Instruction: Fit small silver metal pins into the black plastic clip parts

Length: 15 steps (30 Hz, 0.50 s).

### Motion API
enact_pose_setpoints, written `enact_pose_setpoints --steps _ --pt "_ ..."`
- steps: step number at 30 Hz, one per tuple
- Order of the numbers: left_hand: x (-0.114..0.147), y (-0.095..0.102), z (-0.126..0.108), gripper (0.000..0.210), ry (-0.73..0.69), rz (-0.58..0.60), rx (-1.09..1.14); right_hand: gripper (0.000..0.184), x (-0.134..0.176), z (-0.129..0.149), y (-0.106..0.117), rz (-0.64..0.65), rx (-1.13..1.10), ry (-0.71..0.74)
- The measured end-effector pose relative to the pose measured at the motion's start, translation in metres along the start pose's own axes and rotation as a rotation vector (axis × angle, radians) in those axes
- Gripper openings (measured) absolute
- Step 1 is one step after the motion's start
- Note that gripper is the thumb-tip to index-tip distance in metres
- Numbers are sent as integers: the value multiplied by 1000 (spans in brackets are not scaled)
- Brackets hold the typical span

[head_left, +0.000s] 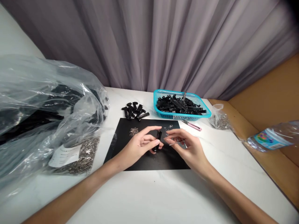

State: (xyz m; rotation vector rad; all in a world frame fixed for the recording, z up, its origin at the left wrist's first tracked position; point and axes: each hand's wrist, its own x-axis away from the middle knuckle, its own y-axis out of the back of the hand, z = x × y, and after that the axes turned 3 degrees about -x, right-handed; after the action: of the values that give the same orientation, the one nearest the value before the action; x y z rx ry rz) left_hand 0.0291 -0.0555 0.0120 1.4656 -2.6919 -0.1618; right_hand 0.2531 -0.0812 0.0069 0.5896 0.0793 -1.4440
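Observation:
Over the black mat (144, 163), my left hand (141, 143) grips a narrow black plastic part (158, 140) between thumb and fingers, holding it roughly upright. To its right, my right hand (184, 141) pinches a thin metal tool (174, 143), which looks like tweezers; the fingers partly hide it. The two hands are close together but apart. Just beyond my left hand lies a small pile of tiny metal pieces (134, 132). More tiny silvery pieces (170, 126) are scattered behind my right hand.
Several black plastic parts (134, 111) lie behind the mat. A blue basket (182, 116) of black parts stands beside pink-handled scissors (192, 125). Clear bags flank the mat, a large one (77, 71) left and a small one (219, 118) right. A bottle (268, 138) lies by the cardboard.

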Motion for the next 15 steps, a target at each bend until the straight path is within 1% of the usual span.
enact_pose_setpoints --steps 2,3,10,13,15 --pt "-2 1 0 46 -4 -7 15 10 0 1 0 -10 24 -2" --pt "-3 2 -1 45 -4 -10 23 8 1 2 0 -8 38 1" --pt "-3 -2 -7 37 26 -49 231 11 0 1 2 -2 -24 25" --pt "-3 -2 -8 34 46 -54 286 8 -1 1 1 -11 -67 -22" --pt "-3 -2 -8 31 61 -50 324 11 -1 2 0 -21 -103 -67"
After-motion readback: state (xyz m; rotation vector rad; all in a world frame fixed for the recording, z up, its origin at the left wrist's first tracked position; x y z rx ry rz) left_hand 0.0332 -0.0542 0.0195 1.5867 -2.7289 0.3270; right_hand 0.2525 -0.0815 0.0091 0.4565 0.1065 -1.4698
